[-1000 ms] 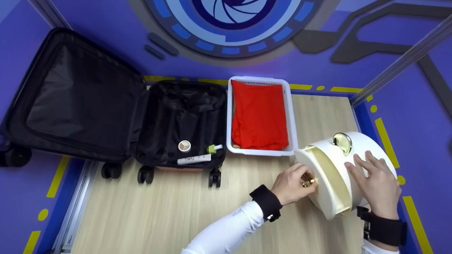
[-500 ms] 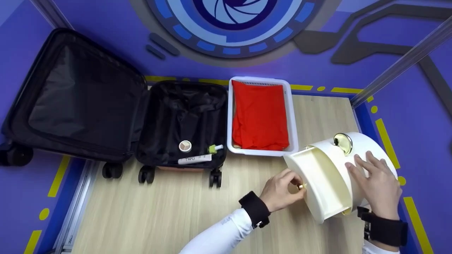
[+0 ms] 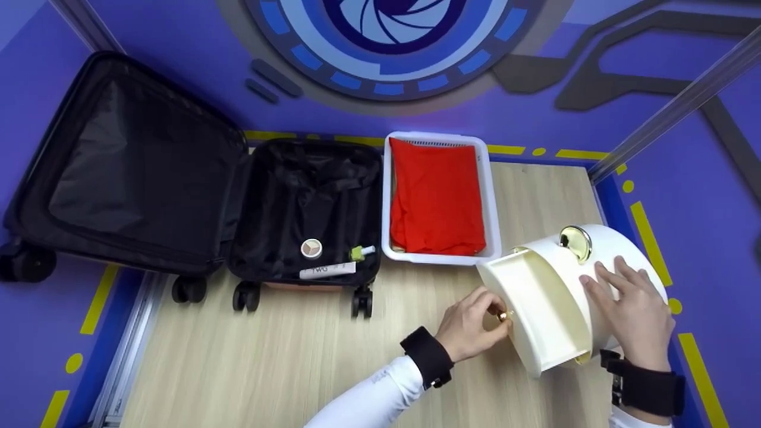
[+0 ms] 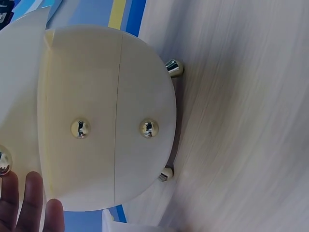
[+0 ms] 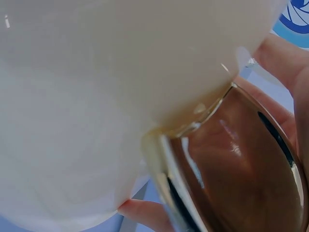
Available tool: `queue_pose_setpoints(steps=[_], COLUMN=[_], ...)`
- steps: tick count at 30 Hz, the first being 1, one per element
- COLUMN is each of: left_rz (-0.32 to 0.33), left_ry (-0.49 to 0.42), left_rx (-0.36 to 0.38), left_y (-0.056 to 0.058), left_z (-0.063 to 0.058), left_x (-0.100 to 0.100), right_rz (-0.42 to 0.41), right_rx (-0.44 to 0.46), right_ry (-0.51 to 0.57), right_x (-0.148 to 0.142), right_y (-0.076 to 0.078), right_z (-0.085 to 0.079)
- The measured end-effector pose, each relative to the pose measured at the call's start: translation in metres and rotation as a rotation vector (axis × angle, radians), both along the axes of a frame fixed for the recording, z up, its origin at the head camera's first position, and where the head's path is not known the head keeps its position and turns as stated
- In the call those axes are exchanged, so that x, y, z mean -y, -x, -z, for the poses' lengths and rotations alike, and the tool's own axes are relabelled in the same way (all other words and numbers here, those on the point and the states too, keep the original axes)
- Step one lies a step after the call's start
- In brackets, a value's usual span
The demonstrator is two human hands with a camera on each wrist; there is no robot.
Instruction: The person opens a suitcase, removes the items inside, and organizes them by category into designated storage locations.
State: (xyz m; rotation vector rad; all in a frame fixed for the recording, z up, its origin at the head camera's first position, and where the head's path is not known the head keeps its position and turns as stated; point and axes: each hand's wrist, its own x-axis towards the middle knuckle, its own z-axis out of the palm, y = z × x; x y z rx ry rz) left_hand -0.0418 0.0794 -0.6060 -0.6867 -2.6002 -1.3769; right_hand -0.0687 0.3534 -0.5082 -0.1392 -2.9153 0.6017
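Observation:
A white rounded storage box (image 3: pixel 627 249) with gold feet (image 4: pixel 175 68) stands at the right of the table. Its upper drawer (image 3: pixel 538 312) is pulled out, with the pale inside showing. My left hand (image 3: pixel 472 327) pinches the gold knob (image 3: pixel 503 315) on that drawer's front. Two further gold knobs (image 4: pixel 80 128) sit on the lower fronts in the left wrist view. My right hand (image 3: pixel 636 312) rests on the box's curved side, fingers spread. A shiny gold handle (image 3: pixel 575 244) stands on top. A large gold-coloured piece (image 5: pixel 236 159) fills much of the right wrist view beside my fingers.
An open black suitcase (image 3: pixel 306 208) lies at the left, holding a round palette (image 3: pixel 311 248), a white tube (image 3: pixel 327 270) and a small green-and-white bottle (image 3: pixel 359 253). Beside it, a white basket (image 3: pixel 492 220) holds red cloth (image 3: pixel 438 199). Walls (image 3: pixel 701 208) enclose the table (image 3: pixel 250 368).
My left hand has moved left, drawing the upper drawer out of the box by its knob; over the last half second it is nearly still. My right hand has stayed on the box.

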Motion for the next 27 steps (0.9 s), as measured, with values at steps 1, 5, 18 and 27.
queue_pose_setpoints(steps=[1, 5, 18, 27], left_rz=[0.003, 0.005, -0.198, -0.303], left_ry=[-0.001, -0.007, 0.082, 0.191], left_rx=[0.003, -0.009, -0.258, -0.167], left_y=[0.0, 0.001, 0.055, 0.112], left_z=[0.0, -0.002, -0.02, -0.017], left_x=[0.001, 0.006, 0.094, 0.174], right_rz=[0.001, 0.001, 0.008, 0.007], right_rx=[0.003, 0.009, 0.026, 0.013], right_ry=[0.0, -0.006, 0.011, -0.002], right_x=[0.0, 0.0, 0.0, 0.0], right_y=[0.0, 0.001, 0.001, 0.0], right_z=[0.0, 0.0, 0.001, 0.002])
